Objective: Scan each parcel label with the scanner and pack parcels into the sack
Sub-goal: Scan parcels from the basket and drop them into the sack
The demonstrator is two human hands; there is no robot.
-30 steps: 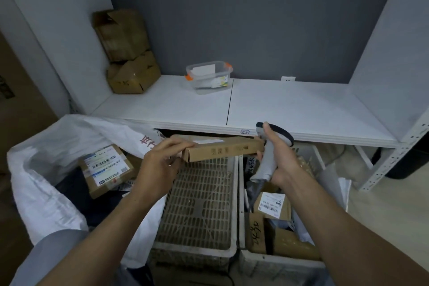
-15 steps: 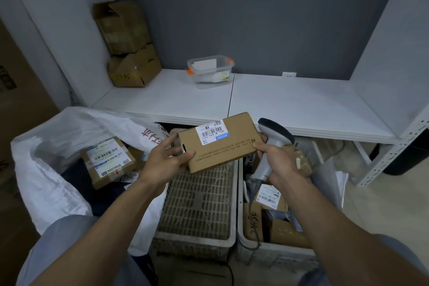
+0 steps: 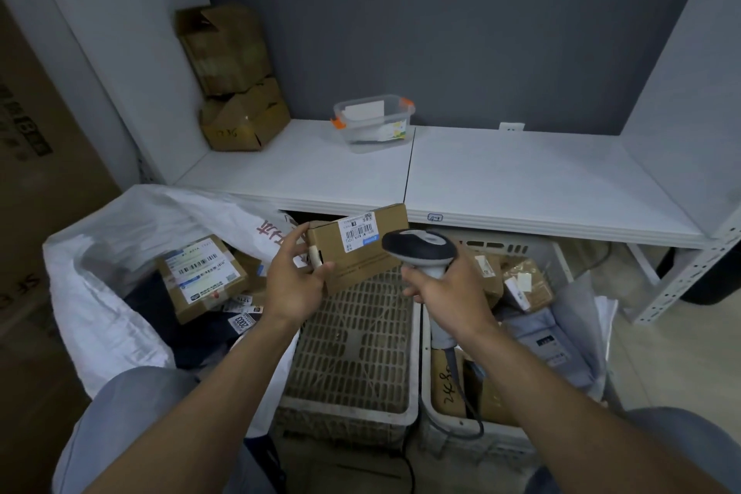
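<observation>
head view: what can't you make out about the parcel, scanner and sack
- Label on the held parcel: print too small to read, head view.
- Scanner: its window faces away; trigger hidden under the right hand.
- Sack: depth hidden by the parcels inside and the left arm.
- Right crate: contents partly covered by the right arm.

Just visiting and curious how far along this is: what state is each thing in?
left hand: grips the small parcel.
small parcel: held up, label showing.
right hand: grips the scanner.
scanner: held, head beside the label.
sack: open, packed parcels inside.
right crate: holds waiting parcels.
</observation>
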